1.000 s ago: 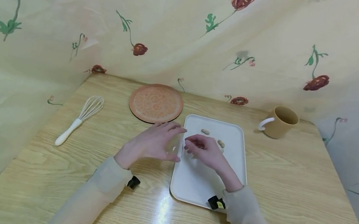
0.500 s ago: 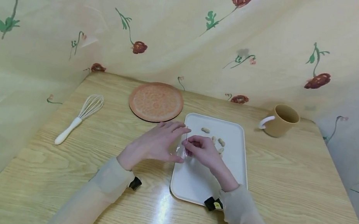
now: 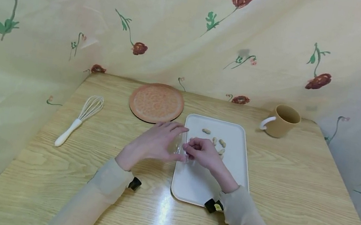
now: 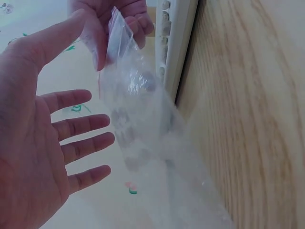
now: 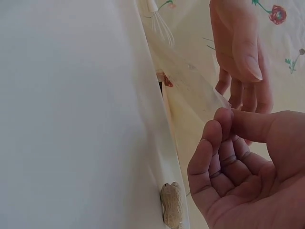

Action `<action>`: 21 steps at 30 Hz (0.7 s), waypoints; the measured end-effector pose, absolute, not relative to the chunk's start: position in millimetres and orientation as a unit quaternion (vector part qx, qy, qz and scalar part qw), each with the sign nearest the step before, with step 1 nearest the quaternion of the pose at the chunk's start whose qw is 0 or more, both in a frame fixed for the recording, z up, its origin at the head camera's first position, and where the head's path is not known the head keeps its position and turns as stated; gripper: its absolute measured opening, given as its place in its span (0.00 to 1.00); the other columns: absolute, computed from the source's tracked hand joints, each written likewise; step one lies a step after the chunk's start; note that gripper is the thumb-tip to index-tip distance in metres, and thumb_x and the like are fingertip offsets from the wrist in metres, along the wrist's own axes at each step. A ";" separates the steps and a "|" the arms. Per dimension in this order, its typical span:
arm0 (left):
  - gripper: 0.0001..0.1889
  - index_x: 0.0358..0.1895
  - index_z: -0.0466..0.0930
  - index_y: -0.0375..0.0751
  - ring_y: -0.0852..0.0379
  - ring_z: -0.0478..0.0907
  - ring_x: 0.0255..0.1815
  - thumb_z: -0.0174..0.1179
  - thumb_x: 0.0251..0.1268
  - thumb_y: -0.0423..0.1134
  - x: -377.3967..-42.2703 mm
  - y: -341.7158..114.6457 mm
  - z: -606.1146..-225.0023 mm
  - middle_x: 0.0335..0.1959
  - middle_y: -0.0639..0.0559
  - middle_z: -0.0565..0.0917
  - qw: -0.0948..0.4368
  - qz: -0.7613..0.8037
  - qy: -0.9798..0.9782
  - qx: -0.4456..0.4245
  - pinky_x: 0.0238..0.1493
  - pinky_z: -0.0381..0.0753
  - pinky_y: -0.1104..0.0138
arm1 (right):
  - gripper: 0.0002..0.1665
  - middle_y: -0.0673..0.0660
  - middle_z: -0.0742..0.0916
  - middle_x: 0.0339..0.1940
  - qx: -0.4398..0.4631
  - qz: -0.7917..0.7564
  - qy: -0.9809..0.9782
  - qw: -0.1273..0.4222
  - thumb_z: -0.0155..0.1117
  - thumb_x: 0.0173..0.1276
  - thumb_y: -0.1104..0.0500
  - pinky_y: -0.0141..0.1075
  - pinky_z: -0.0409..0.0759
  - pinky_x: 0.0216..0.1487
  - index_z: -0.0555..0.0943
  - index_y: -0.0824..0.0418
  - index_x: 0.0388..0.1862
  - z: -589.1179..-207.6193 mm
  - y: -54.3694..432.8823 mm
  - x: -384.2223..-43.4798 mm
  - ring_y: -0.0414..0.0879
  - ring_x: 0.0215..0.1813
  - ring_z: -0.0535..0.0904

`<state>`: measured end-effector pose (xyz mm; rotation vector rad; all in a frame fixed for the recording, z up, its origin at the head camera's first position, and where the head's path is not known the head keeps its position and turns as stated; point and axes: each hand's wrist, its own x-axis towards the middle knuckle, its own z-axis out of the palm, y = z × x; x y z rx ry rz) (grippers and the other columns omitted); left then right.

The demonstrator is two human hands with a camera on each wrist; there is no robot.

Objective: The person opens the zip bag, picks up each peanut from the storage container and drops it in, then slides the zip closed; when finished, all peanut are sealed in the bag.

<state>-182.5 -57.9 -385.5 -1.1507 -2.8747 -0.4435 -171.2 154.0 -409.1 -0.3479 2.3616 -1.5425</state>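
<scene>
A clear plastic zip bag [image 4: 140,109] hangs between the two hands, over the left edge of a white tray [image 3: 204,187]. My right hand [image 3: 207,154] pinches the bag's top edge between thumb and index finger, its other fingers curled inward. Beside the bag is my left hand [image 3: 154,142], fingers spread and nearly straight. Its thumb points toward the right hand's fingers in the left wrist view. Several peanuts in their shells [image 3: 222,143] lie on the tray beyond the right hand; one peanut [image 5: 172,205] shows near the tray's edge in the right wrist view.
A white whisk [image 3: 76,123] lies on the wooden table at the left. Behind the left hand is a round orange-brown patterned mat [image 3: 157,103]. A tan mug [image 3: 279,122] with a white handle stands at the back right. Flowered cloth hangs behind the table.
The right hand has shifted slightly left to the bag's edge and its fingers have closed in a pinch. More peanuts show beside it. The left hand stays nearly in place.
</scene>
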 end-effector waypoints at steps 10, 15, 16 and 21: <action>0.11 0.46 0.81 0.41 0.54 0.79 0.43 0.62 0.70 0.45 -182.8 -61.2 -377.3 0.41 0.52 0.82 0.040 -0.243 -0.917 -0.314 0.46 0.78 0.62 | 0.12 0.52 0.81 0.20 -0.116 -0.528 0.827 0.155 0.63 0.73 0.59 0.33 0.75 0.30 0.79 0.65 0.31 -407.9 150.3 -169.4 0.42 0.26 0.76; 0.05 0.35 0.81 0.41 0.59 0.74 0.27 0.61 0.70 0.36 -181.3 -57.0 -374.9 0.27 0.55 0.80 -0.002 -0.342 -0.902 -0.264 0.30 0.75 0.67 | 0.13 0.52 0.80 0.20 -0.102 -0.523 0.833 0.151 0.63 0.74 0.57 0.33 0.73 0.29 0.78 0.64 0.30 -401.2 148.7 -168.4 0.43 0.26 0.74; 0.05 0.35 0.81 0.41 0.60 0.73 0.26 0.61 0.70 0.35 -181.3 -55.7 -375.6 0.26 0.55 0.79 -0.011 -0.359 -0.897 -0.258 0.29 0.74 0.68 | 0.14 0.52 0.80 0.20 -0.101 -0.523 0.833 0.149 0.63 0.74 0.57 0.33 0.73 0.29 0.78 0.64 0.30 -400.1 148.2 -168.6 0.43 0.25 0.74; 0.08 0.33 0.82 0.37 0.61 0.70 0.22 0.58 0.72 0.35 -180.1 -51.1 -379.0 0.23 0.54 0.79 -0.044 -0.423 -0.876 -0.226 0.25 0.70 0.70 | 0.14 0.52 0.80 0.19 -0.112 -0.525 0.832 0.136 0.63 0.74 0.57 0.33 0.72 0.28 0.78 0.64 0.29 -397.5 145.0 -171.6 0.43 0.24 0.74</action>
